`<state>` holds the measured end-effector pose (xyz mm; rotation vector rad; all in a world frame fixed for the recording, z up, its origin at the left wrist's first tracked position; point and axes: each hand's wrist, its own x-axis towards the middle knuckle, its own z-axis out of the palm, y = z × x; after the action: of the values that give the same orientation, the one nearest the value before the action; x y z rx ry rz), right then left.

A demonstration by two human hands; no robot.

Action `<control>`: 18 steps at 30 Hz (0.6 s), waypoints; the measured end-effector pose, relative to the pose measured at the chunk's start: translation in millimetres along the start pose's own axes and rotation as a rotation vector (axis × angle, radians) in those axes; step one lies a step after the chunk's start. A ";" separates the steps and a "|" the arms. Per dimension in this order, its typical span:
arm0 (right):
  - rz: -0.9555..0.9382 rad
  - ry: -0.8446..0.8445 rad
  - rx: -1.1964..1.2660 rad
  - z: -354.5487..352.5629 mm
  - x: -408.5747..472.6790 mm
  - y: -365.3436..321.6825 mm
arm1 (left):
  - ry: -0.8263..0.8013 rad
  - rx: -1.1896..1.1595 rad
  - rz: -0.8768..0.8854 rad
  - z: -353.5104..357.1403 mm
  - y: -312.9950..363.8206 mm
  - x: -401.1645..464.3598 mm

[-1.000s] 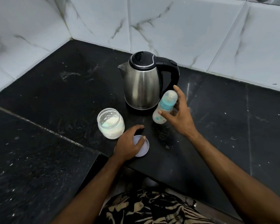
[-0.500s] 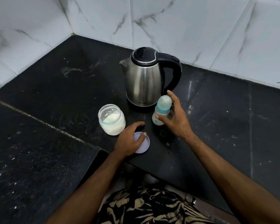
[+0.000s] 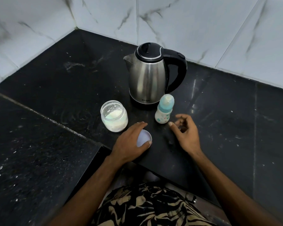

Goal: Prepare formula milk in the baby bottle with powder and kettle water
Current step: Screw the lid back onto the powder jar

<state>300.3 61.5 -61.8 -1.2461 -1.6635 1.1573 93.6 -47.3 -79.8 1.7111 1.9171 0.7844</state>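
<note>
Black speckled counter (image 3: pixel 55 160), marble-tiled corner; left hand (image 3: pixel 129 142) gripping lid (image 3: pixel 143 138), right hand (image 3: pixel 186 132) loose, empty

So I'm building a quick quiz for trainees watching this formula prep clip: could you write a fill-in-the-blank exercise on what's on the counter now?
1. The baby bottle stands upright in front of the steel ____.
2. The glass jar holds white powder and has no ____ on it.
3. The left hand rests on the round ____ lying flat on the counter.
4. The right hand holds ____.

Missing words: kettle; lid; lid; nothing
</note>
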 end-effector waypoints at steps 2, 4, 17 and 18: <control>0.044 -0.031 -0.042 -1.0 -11.5 3.1 | 0.004 0.098 0.041 2.8 -2.0 -9.4; 0.042 -0.069 -0.080 0.9 -19.3 4.1 | 0.017 0.201 0.077 5.6 -4.8 -13.2; -0.223 -0.472 -0.077 31.5 -33.8 -23.9 | 0.108 -1.036 -0.467 -8.3 27.1 -7.5; -0.271 -0.466 -0.091 36.5 -33.6 -26.7 | 0.085 -1.115 -0.486 -10.4 30.1 -8.4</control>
<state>267.1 17.6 -49.4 -0.8017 -2.1692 1.2748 109.9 -54.7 -52.2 0.5225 1.3545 1.3518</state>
